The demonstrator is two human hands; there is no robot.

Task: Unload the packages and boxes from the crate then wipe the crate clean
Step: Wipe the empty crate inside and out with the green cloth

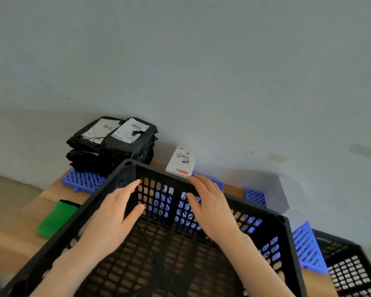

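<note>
Inside the crate (159, 171), by its far wall, left hand (111, 217) and right hand (211, 211) spread fingers apart, empty

You can read nothing here. The white shipping labels (128, 130) on the black packages (107, 155), left of centre, show barcodes and print too blurred to make out. The markings on the white box (181, 160) are equally illegible.

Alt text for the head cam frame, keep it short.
Both bare hands, the left hand and the right hand, reach open-fingered into an empty black crate toward its far wall. Beyond it, black packages are stacked on a blue pallet, a white box sits just past the rim, and a green cloth lies at left.
</note>
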